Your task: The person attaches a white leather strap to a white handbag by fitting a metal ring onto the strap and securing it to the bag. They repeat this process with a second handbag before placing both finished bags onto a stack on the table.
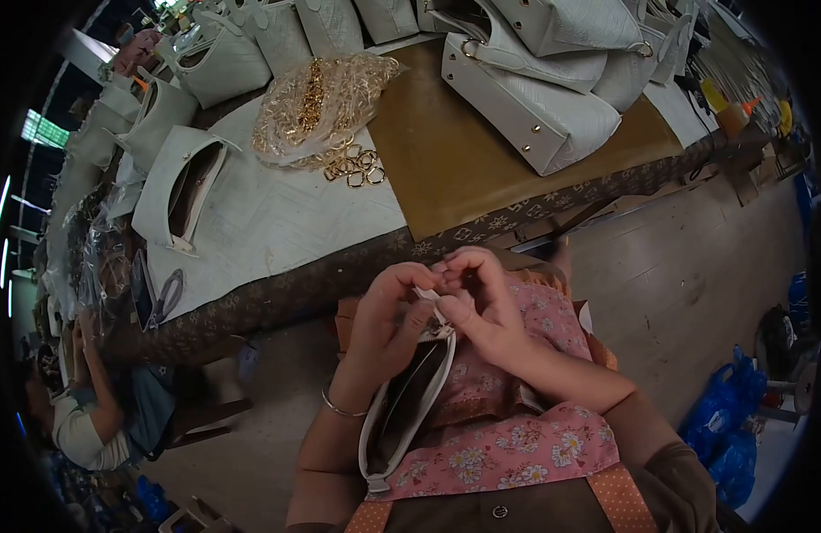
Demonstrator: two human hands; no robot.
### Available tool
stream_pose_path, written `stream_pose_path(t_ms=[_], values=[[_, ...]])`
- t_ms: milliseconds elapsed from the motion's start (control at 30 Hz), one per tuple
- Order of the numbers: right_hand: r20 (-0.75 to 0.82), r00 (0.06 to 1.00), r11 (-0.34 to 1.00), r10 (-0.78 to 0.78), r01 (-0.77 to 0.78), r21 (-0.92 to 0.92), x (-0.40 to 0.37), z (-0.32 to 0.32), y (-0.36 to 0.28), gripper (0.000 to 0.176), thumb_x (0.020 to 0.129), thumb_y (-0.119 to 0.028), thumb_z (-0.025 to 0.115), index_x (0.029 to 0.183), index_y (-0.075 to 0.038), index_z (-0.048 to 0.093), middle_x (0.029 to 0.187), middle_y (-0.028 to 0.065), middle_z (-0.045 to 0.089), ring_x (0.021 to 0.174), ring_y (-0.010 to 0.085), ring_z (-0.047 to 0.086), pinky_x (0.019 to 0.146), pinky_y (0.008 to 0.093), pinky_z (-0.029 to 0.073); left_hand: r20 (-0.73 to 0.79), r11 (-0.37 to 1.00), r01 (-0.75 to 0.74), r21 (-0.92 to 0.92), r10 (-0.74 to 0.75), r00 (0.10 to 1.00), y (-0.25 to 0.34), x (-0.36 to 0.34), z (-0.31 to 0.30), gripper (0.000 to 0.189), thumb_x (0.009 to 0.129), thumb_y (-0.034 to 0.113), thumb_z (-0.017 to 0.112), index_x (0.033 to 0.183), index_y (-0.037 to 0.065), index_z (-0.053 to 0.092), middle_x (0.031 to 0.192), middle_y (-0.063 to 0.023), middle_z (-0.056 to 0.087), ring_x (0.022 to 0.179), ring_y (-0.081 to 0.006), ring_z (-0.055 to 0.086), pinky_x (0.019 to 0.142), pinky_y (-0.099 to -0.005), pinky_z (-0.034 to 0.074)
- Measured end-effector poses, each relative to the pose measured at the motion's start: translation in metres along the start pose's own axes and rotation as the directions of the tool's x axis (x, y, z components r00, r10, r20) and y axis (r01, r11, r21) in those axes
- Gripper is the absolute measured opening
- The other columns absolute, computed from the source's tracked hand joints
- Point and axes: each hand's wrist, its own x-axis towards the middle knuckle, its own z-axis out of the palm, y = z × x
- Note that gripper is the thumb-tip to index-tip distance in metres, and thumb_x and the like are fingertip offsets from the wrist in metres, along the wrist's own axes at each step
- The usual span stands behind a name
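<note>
A white handbag [408, 413] with a dark lining rests in my lap, its mouth open towards me. At the bag's far end, both hands meet over a small white strap piece [428, 294]. My left hand [394, 306] is closed, pinching this piece between thumb and fingers. My right hand [483, 306] is closed around the same spot from the other side, with its thumb against the strap end. Fingers cover part of the piece, so any small fitting there is hidden.
On the table ahead lie a clear bag of gold rings [317, 107], several loose rings [357, 166], an open white bag [181, 188], scissors [168, 298] and stacked white handbags [535, 102] on a brown sheet [446, 186]. A co-worker [91, 417] sits at left. Blue plastic bags [725, 426] stand on the floor.
</note>
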Motion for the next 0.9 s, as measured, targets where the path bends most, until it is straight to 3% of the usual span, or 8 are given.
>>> stream_pose_path(t_ms=[33,200,300,400,633,733,800,900], values=[[0.001,1.000,1.000,-0.001,0.001,-0.002,0.004,-0.003,-0.006,0.017,0.082,-0.009,0.061,0.097,-0.003,0.054,0.108,0.0065,0.045,0.099,0.0140,0.044,0.085,0.0288,0.039,-0.001,1.000,-0.001,-0.001,0.001,1.000,0.004,0.000,0.002,0.017,0.089,0.008,0.053,0.105,0.002,0.048,0.103,-0.0087,0.054,0.085,-0.0142,0.055,0.074,-0.0264,0.046],[0.245,0.920,0.861,-0.306,0.377,-0.342,0.018,-0.006,-0.039,0.020,0.078,-0.009,0.064,0.098,-0.005,0.062,0.109,0.0109,0.048,0.100,0.0238,0.047,0.086,0.0321,0.038,0.187,0.912,-0.110,0.395,0.038,0.982,0.020,0.001,0.006,0.036,0.078,0.000,0.057,0.112,0.002,0.046,0.105,-0.0167,0.054,0.092,-0.0333,0.056,0.079,-0.0355,0.047],[0.316,0.865,0.750,-0.390,0.497,-0.436,0.024,-0.003,-0.047,0.018,0.074,-0.006,0.064,0.092,-0.006,0.065,0.104,0.0108,0.050,0.098,0.0256,0.048,0.086,0.0335,0.038,0.252,0.829,-0.261,0.494,0.151,0.956,0.018,0.003,0.006,0.043,0.072,-0.003,0.056,0.114,0.002,0.046,0.108,-0.0180,0.053,0.096,-0.0362,0.055,0.080,-0.0396,0.046],[0.350,0.837,0.718,-0.420,0.542,-0.436,0.025,-0.003,-0.051,0.016,0.071,-0.003,0.063,0.087,-0.007,0.065,0.100,0.0105,0.050,0.097,0.0271,0.047,0.086,0.0349,0.038,0.211,0.833,-0.253,0.492,0.168,0.963,0.024,0.002,0.010,0.044,0.070,-0.003,0.056,0.113,0.001,0.046,0.109,-0.0179,0.053,0.097,-0.0366,0.055,0.080,-0.0413,0.046],[0.294,0.883,0.795,-0.365,0.460,-0.395,0.015,0.000,-0.047,0.006,0.075,-0.004,0.062,0.080,-0.005,0.060,0.098,0.0097,0.047,0.094,0.0261,0.046,0.086,0.0343,0.037,0.215,0.763,-0.194,0.617,0.074,0.974,0.020,-0.004,0.012,0.045,0.072,0.002,0.058,0.116,0.000,0.045,0.109,-0.0186,0.054,0.095,-0.0372,0.055,0.077,-0.0408,0.047],[0.352,0.887,0.855,-0.298,0.412,-0.314,0.009,-0.002,-0.050,0.004,0.079,-0.006,0.060,0.081,-0.004,0.058,0.100,0.0103,0.046,0.095,0.0237,0.045,0.086,0.0319,0.037,0.085,0.847,-0.107,0.520,0.073,0.994,0.022,-0.003,0.014,0.044,0.076,0.006,0.058,0.116,-0.001,0.045,0.100,-0.0182,0.057,0.088,-0.0373,0.057,0.071,-0.0406,0.048],[0.164,0.973,0.964,-0.161,0.191,-0.184,0.006,-0.003,-0.051,0.008,0.082,-0.008,0.059,0.086,-0.002,0.056,0.100,0.0105,0.045,0.095,0.0210,0.045,0.083,0.0297,0.038,0.119,0.853,-0.142,0.503,0.095,0.988,0.029,0.000,0.015,0.042,0.079,0.009,0.059,0.117,-0.002,0.044,0.094,-0.0177,0.058,0.083,-0.0374,0.058,0.067,-0.0403,0.047],[0.289,0.941,0.949,-0.175,0.239,-0.204,0.015,-0.015,-0.048,0.015,0.082,-0.009,0.059,0.095,-0.002,0.054,0.105,0.0121,0.045,0.095,0.0206,0.046,0.081,0.0297,0.040,0.156,0.820,-0.193,0.539,0.127,0.979,0.025,-0.003,0.016,0.043,0.079,0.010,0.059,0.117,-0.002,0.044,0.093,-0.0179,0.058,0.081,-0.0361,0.058,0.063,-0.0407,0.047]])
